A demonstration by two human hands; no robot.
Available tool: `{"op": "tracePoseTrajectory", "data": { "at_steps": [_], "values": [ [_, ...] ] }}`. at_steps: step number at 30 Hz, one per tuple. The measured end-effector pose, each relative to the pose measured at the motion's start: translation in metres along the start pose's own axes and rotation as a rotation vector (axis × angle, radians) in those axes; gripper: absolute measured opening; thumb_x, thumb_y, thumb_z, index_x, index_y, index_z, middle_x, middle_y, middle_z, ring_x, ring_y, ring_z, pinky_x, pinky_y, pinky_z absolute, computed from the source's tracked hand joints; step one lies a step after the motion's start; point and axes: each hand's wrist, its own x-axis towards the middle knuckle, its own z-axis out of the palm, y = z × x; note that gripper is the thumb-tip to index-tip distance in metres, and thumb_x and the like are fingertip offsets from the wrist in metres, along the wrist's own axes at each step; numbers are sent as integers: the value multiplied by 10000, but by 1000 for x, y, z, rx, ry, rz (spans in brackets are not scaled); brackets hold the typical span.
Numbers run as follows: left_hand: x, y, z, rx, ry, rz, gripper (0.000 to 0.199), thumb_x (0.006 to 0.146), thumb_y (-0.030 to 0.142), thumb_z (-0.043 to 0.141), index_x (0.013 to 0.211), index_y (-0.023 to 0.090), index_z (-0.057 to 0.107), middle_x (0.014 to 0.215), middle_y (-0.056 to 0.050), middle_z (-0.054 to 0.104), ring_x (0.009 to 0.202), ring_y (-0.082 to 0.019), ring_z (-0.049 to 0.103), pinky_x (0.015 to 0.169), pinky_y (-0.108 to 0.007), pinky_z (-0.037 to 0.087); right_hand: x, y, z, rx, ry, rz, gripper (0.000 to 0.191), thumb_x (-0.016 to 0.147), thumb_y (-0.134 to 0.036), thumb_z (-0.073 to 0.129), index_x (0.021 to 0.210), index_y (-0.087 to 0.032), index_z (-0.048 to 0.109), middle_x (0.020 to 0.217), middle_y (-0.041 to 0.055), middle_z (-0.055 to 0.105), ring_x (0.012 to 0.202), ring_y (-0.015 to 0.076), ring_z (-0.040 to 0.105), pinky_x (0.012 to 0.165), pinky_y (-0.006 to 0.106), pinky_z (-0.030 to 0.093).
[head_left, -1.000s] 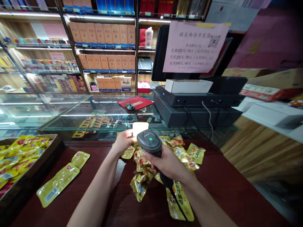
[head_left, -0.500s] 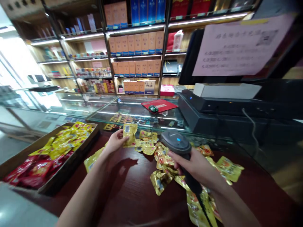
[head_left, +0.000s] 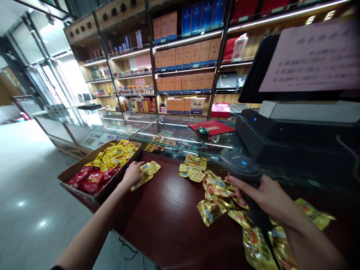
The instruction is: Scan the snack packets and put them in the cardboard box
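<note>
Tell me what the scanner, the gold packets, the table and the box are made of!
Scanner: probably hard plastic, dark and smooth, with soft highlights. Gold packets: foil or shiny film; they crinkle and glint. Table: maybe wood or wood-look board; its glossy red-brown top reflects light. Box: likely cardboard, with dull brown walls.

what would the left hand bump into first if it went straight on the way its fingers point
Most likely the yellow packets lying right at the left hand's fingertips; it seems to touch them already, though the exact contact is hard to judge.
</note>
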Motion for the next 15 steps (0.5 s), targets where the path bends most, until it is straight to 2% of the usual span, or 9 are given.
{"op": "tracePoseTrajectory", "data": {
  "at_steps": [2,4,9,12,15],
  "values": [
    [1,22,1,39,16,55,510,821,323,583,1310,181,605,1234,-148,607,1150,-293,572,1013,-378,411,-1,0,-2,0,13,-7,385,723,-559,744,715,-199,610,550,3,595,455,147,543,460,271,454],
    [4,47,8,-17,12,127,461,837,312,571,1273,177,632,1192,-135,624,1131,-278,577,1007,-362,416,-1,1,-3,15,26,-4,377,719,-545,755,730,-193,620,538,-2,592,455,146,545,458,268,455],
    [20,120,40,-181,-57,354,388,840,242,574,1211,196,674,1156,-100,657,1107,-242,596,1011,-325,425,-1,4,-8,68,50,-11,372,757,-538,730,710,-189,613,511,-8,576,442,132,530,445,256,445],
    [29,161,59,-220,-137,444,473,810,157,565,1271,232,638,1237,-79,638,1163,-235,582,1029,-309,420,-1,4,-11,60,53,-17,386,751,-538,734,675,-193,579,506,-4,580,417,123,520,415,245,416],
    [38,190,76,-254,-189,481,549,802,139,555,1346,211,579,1340,-94,592,1228,-239,555,1071,-305,388,-1,4,-15,76,47,-24,364,775,-518,722,695,-193,581,518,-6,575,428,119,523,420,242,420]
  ]
}}
